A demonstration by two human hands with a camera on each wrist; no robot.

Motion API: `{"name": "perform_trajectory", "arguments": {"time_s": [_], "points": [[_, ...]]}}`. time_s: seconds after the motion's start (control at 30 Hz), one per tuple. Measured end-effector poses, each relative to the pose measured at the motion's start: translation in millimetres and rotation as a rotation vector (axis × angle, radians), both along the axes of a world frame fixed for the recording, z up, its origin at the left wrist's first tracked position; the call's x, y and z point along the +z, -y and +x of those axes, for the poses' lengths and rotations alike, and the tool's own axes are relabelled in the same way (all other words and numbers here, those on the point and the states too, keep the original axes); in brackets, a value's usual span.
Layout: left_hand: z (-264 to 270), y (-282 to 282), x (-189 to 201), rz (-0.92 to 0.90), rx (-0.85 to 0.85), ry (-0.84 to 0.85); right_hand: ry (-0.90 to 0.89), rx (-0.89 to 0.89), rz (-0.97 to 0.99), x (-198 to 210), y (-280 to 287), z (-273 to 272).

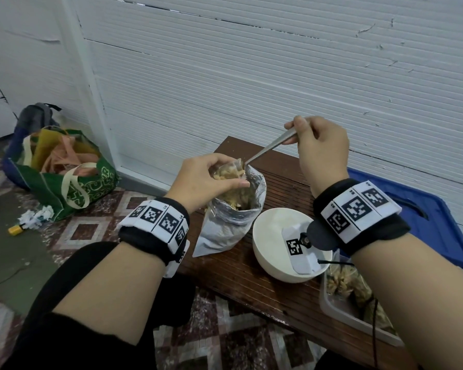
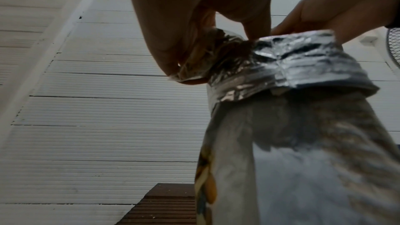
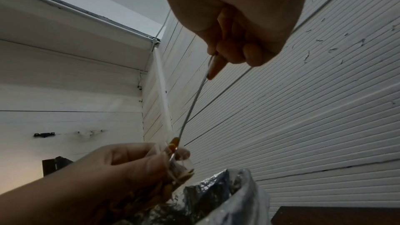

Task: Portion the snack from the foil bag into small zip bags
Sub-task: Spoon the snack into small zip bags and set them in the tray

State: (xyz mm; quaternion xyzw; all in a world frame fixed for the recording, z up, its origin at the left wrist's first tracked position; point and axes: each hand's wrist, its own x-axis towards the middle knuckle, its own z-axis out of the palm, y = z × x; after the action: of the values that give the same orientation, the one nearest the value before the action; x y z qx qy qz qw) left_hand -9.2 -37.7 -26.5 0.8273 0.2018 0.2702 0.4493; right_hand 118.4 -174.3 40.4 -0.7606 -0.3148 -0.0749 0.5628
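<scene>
Left hand [image 1: 198,180] pinches a small clear zip bag [image 1: 229,172] at its mouth, fingers curled round it, bag part-filled with pale tan snack pieces. It hangs right over the open top of the foil bag [image 1: 226,228], which stands upright on the dark slatted wooden bench [image 1: 286,180], rim rolled down; more snack visible inside. Right hand [image 1: 321,148] grips a metal spoon [image 1: 271,148] by the handle end, thumb and fingers closed on it; spoon bowl sits at the zip bag's opening. In the right wrist view the spoon tip carries a few pieces at the bag mouth.

White bowl [image 1: 273,231] just right of the foil bag, holding a white tag with a black square code. Clear plastic tub [image 1: 340,311] at bench's near right, filled zip bags inside. Blue plastic lid [image 1: 439,225] beyond the right wrist.

Green tote bag [image 1: 72,180] on the tiled floor at left, pale lettering on its side, not legible. Wristbands show black-and-white codes with small marks; cannot read them.
</scene>
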Motion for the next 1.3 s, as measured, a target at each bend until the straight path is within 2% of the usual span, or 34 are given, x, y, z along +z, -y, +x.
{"name": "perform_trajectory", "arguments": {"time_s": [0.23, 0.47, 0.63, 0.93, 1.1, 1.3], "points": [[1, 0, -1, -0.004, 0.050, -0.011, 0.082, 0.044, 0.174, 8, 9, -2], [-2, -3, 2, -0.082, 0.064, 0.023, 0.041, -0.152, 0.235, 9, 19, 11], [-3, -5, 4, -0.099, 0.056, 0.059, 0.013, -0.198, 0.053, -7, 19, 11], [-7, -2, 10, -0.147, 0.040, 0.168, 0.063, -0.082, -0.338, -59, 1, -15], [-9, 2, 16, -0.174, 0.060, 0.203, 0.022, -0.046, -0.377, -65, -2, -16], [-3, 5, 21, -0.125, 0.044, 0.279, -0.054, -0.009, -0.263, -44, 9, -11]]}}
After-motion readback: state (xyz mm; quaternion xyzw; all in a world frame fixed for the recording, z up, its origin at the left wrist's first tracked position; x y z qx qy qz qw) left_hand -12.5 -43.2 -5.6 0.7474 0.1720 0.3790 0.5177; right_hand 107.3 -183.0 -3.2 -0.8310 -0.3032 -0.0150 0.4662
